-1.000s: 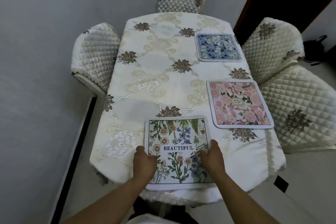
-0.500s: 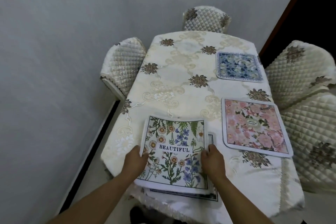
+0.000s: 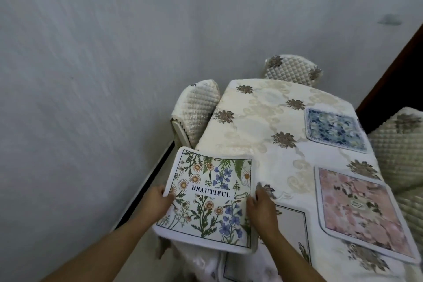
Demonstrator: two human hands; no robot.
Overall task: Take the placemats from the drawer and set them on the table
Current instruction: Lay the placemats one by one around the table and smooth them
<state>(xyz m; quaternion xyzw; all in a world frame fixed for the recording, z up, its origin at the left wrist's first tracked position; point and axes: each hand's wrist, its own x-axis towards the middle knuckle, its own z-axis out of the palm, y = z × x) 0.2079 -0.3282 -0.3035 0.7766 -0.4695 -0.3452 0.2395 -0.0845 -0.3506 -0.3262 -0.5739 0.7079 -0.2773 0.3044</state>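
A white placemat printed with wildflowers and the word BEAUTIFUL [image 3: 209, 199] hangs lifted over the table's near left corner. My left hand [image 3: 158, 200] grips its left edge and my right hand [image 3: 262, 210] grips its right edge. Under my right forearm another white mat with a dark border line [image 3: 293, 231] lies flat on the table [image 3: 251, 126], mostly hidden. A pink floral placemat [image 3: 359, 210] lies at the right edge. A blue floral placemat [image 3: 335, 128] lies further back on the right.
The table wears a cream embroidered cloth. Quilted cream chairs stand at the left [image 3: 194, 110], the far end [image 3: 293, 68] and the right [image 3: 400, 144]. A grey wall runs close along the left. A dark doorway [image 3: 400, 71] is at the far right.
Both hands lifted the BEAUTIFUL mat off the mat beneath and carried it left, past the table's corner. The lower mat stayed on the table. The view swung left.
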